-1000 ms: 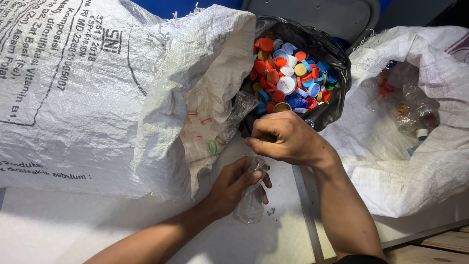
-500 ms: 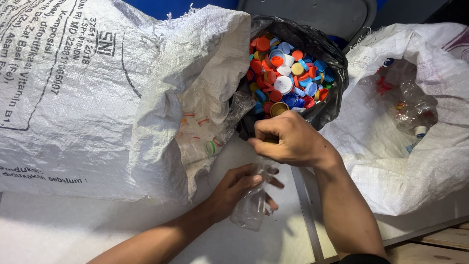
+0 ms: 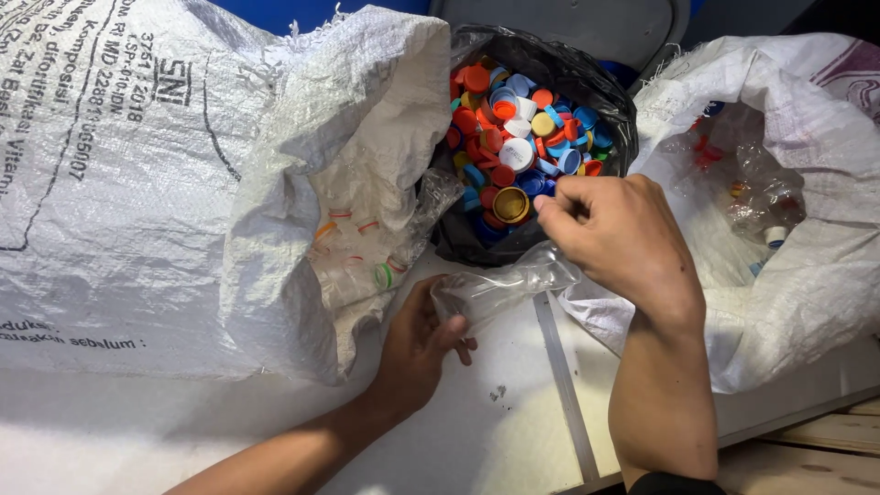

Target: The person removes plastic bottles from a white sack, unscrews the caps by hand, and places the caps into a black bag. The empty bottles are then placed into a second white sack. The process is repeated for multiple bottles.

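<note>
While the left hand [image 3: 417, 344] grips the body of a crushed clear plastic bottle [image 3: 500, 289], fingers wrapped round its lower end, the bottle lies tilted with its neck towards the black plastic bag of coloured bottle caps [image 3: 527, 137], just in front of that bag's near edge. That hold seems meant to steady the bottle, judging by how the other hand works at its top. The right hand [image 3: 623, 238] sits over the neck end, thumb and fingertips pinched narrow as if round a small thing; whether a cap is between them cannot be made out.

Left of the cap bag, a large white woven sack with dark print [image 3: 183, 174] bulges open, showing clear bottles with coloured neck rings inside. Right of the cap bag, a second white woven sack [image 3: 779, 202] holds more clear bottles. All three openings crowd close round the hands, leaving only a small patch of white tabletop [image 3: 495, 422] in front of the cap bag to work over.
</note>
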